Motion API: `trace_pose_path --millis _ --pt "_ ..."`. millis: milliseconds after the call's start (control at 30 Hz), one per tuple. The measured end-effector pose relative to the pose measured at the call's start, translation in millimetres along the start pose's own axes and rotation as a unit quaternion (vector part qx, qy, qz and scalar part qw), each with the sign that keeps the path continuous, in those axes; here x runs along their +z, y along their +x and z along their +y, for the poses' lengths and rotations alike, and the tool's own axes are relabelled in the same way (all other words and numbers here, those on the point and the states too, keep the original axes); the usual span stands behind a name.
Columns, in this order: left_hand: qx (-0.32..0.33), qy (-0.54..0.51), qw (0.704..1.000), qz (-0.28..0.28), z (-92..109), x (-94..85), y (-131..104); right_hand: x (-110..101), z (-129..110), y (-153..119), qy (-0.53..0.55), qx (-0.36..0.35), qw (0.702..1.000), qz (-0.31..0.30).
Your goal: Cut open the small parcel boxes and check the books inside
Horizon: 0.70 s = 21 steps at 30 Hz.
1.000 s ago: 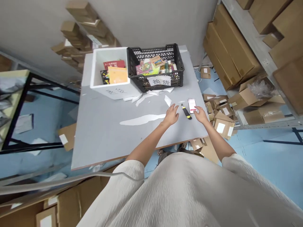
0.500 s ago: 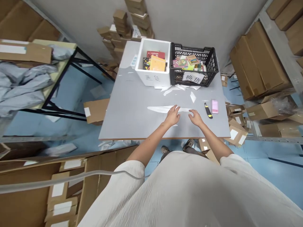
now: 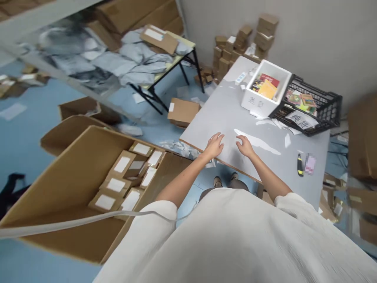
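Note:
My left hand [image 3: 215, 146] is over the left front part of the grey table [image 3: 218, 114], fingers apart and holding nothing. To its right, my right hand [image 3: 244, 146] is also open, near a long white paper strip [image 3: 257, 141] lying flat. Whether either hand touches the tabletop I cannot tell. A black and yellow cutter [image 3: 300, 165] lies at the right beside a pink, blurred phone [image 3: 310, 164]. Farther back are a white foam box [image 3: 259, 103] with books in it and a black crate [image 3: 326, 118] holding more books.
A large open carton [image 3: 70, 177] holding several labelled boxes stands at my left. Beyond it are a small carton [image 3: 183, 112] on the floor and a side table with grey bags [image 3: 138, 63]. Stacked boxes [image 3: 266, 31] stand by the wall. A grey cable [image 3: 88, 218] crosses at lower left.
The view has turned left, bringing the large carton further into sight. The table now lies further right; my hands are off the middle of the paper strip, nearer the table's left front edge.

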<state>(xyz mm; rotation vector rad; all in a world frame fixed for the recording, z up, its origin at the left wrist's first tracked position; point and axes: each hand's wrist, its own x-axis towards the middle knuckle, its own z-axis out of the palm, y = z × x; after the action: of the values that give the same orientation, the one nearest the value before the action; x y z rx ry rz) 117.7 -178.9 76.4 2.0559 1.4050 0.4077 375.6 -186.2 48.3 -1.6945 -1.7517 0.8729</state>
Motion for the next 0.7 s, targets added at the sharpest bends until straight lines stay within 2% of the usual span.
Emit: trace_pose_path --millis 167,333,500,700 --pt "-0.107 -0.009 0.991 0.078 -51.3 -29.5 -48.8 58.5 -47.7 50.0 0.005 -0.078 0.992 -0.099" --pt "-0.220 -0.009 0.963 0.154 -84.9 -50.8 -107.1 123.4 -96.1 81.3 -0.001 -0.164 0.963 -0.214" --pt "-0.309 -0.018 0.926 0.218 -105.2 -57.2 -170.5 182.3 -137.3 89.3 0.009 -0.239 0.925 -0.295" --pt "-0.371 -0.028 0.889 0.267 -129.1 -55.8 -239.9 241.5 -185.8 79.4 -0.006 -0.294 0.883 -0.365"
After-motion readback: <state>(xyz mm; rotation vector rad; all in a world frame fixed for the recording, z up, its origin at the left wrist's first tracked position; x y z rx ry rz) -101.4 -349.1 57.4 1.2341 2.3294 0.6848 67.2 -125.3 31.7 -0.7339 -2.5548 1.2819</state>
